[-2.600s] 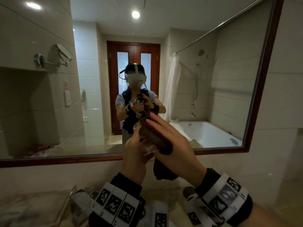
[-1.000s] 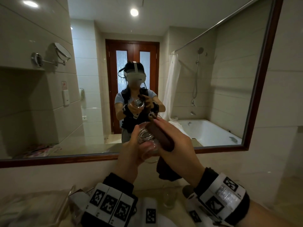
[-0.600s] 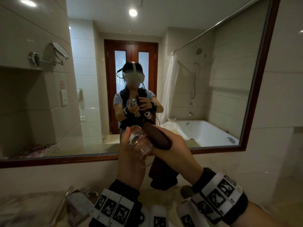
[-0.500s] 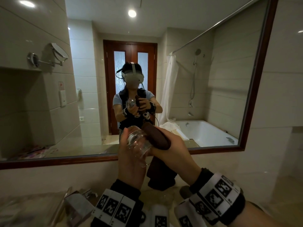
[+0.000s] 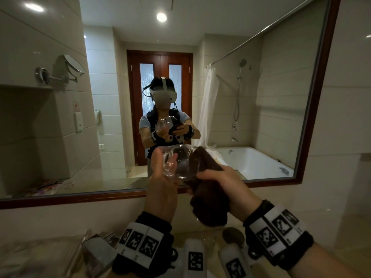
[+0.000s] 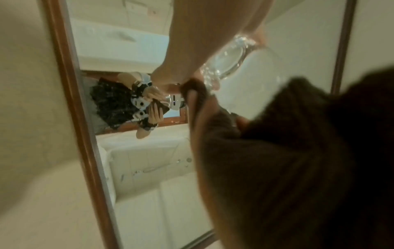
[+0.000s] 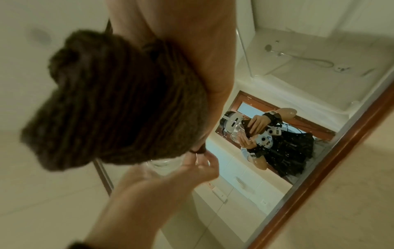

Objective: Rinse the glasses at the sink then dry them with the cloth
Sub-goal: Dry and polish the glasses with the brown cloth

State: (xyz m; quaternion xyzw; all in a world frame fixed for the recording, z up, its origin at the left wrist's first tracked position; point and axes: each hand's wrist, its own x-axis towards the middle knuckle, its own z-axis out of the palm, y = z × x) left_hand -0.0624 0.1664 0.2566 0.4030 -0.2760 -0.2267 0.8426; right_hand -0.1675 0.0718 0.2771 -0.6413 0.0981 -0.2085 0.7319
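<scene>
Drying is the step in hand, and the hold is arranged for it. The glass [image 5: 176,161] is kept raised at chest height in front of the mirror [image 5: 313,109], above the counter [image 5: 208,236], so that both hands can work on it freely. It is gripped by the left hand [image 5: 162,183], whose fingers are curled around its base end, and it is tipped sideways with its mouth turned toward the right. That tilt appears chosen so that the opening is presented to the cloth [image 5: 204,189]. The brown cloth is clutched in the right hand [image 5: 222,181], bunched so that a thick wad is pressed against the rim while the loose end is left hanging below the wrist. In the right wrist view the cloth [image 7: 119,104] is seen covering most of the glass [image 7: 164,164], with the left-hand fingertips [image 7: 204,161] just beyond it.

Compared with the frame half a second earlier, the glass is held more openly on its side, and more of its clear wall is exposed. The cloth, then pushed across the top of the glass, is now drawn back to the mouth edge. Both hands are kept at much the same height, and the grips themselves are unchanged.
</scene>
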